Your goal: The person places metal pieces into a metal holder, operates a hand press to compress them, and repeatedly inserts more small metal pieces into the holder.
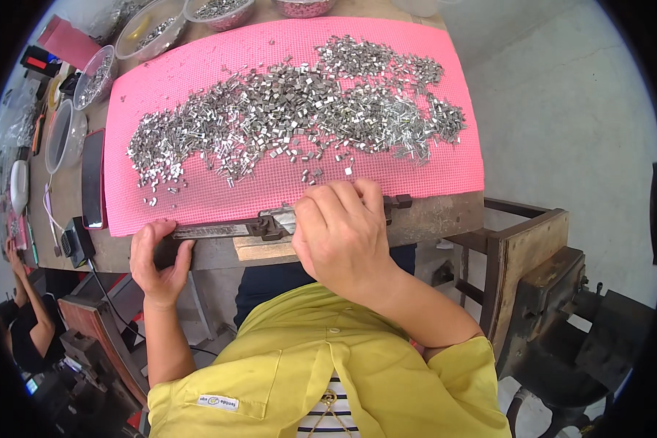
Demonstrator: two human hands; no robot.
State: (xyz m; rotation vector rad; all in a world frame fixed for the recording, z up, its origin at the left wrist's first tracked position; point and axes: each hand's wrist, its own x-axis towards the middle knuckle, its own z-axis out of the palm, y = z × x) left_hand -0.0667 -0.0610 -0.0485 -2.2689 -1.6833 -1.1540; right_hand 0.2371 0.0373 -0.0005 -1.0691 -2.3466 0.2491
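A long dark metal bar fixture (212, 231) lies along the near edge of the pink mat, with blocky clamp-like fittings. My right hand (343, 237) is closed over its right part, the fingers curled down; a silver metal piece (279, 217) shows just left of the knuckles. What lies under the palm is hidden. At the bar's left end my left hand (159, 266) is open, thumb and forefinger spread apart beside the bar's tip. On the pink textured mat (219, 197) beyond spreads a heap of small silvery metal pieces (292, 109), some blocky, some thin like pins.
Plastic tubs (95, 77) of metal parts line the far left of the bench (445, 219). A phone (93, 179) lies beside the mat's left edge. A wooden strip (266, 250) juts from the near edge. Heavy machinery (555, 314) stands right; another person's arm (40, 310) shows far left.
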